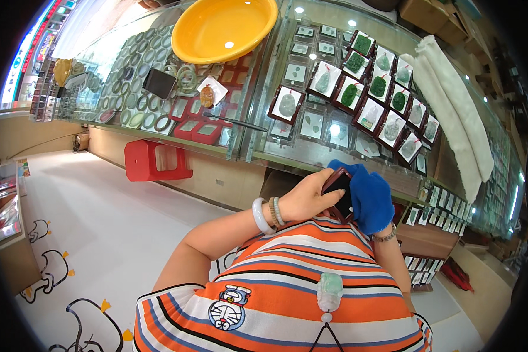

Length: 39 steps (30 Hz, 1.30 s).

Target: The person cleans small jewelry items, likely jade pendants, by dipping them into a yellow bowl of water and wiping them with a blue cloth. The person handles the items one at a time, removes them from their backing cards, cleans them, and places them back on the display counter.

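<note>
In my left hand [306,197] is a small dark red-framed box [344,196] with a black face, tilted close to my body; my thumb rests on its face. A blue cloth [370,198] covers my right hand [374,209] and presses against the box's right side, so those fingers are hidden. Past my hands, on the glass counter, lie several framed boxes with carved green and pale pendants on red cords, one [287,104] standing apart at the left. A thin black brush-like tool [235,121] lies to the left of them.
A yellow plastic basin [224,31] sits on the glass counter [257,101] beyond rows of bangles. Near it are a dark phone-like object [159,83] and an amber-coloured carved pendant [207,96]. A folded white towel [460,119] lies at the right. A red plastic stool [143,161] stands below the counter.
</note>
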Available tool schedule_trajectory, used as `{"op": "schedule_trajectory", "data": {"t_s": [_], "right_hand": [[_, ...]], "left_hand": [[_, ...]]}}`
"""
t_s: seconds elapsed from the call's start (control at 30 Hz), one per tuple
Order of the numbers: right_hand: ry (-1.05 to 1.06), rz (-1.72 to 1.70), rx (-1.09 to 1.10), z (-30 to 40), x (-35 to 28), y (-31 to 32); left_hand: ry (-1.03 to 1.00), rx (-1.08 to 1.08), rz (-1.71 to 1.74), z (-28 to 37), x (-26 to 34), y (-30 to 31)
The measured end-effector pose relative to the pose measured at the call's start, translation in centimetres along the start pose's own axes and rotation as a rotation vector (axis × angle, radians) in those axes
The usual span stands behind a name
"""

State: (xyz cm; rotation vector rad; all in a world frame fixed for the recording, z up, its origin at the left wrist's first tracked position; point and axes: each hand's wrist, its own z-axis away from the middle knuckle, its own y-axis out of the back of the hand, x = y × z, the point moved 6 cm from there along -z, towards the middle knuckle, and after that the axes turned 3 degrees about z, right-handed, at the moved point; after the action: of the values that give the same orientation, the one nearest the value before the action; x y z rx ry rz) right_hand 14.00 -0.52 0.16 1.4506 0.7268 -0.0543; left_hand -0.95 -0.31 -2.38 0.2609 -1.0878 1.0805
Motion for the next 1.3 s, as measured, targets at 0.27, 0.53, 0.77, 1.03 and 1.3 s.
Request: {"op": "schedule_trajectory", "data": {"t_s": [0.27, 0.53, 0.77, 1.03, 1.3], "right_hand": [[0.008, -0.183, 0.171, 1.3, 1.6, -2.1], [-0.024, -0.167, 0.105, 1.6, 1.6, -2.5], [-0.042, -0.171, 0.145, 0.9, 1.1, -2.0], [-0.186, -0.389, 0.134, 1.7, 2.8, -3.9], [-0.147, -0.345, 0.108, 1.3, 2.6, -4.0]], "left_hand": [[-0.684, 0.865, -0.909, 0.5, 5.0, 11.1], [-0.644, 0.851, -1.041, -2.9, 5.5, 15.2], [-0.614, 0.782, -1.060, -3.8, 6.0, 15.4], [-0.567, 0.795, -1.080, -4.2, 6.0, 15.5], [-0.566, 0.804, -1.075, -4.1, 6.1, 15.8]]}}
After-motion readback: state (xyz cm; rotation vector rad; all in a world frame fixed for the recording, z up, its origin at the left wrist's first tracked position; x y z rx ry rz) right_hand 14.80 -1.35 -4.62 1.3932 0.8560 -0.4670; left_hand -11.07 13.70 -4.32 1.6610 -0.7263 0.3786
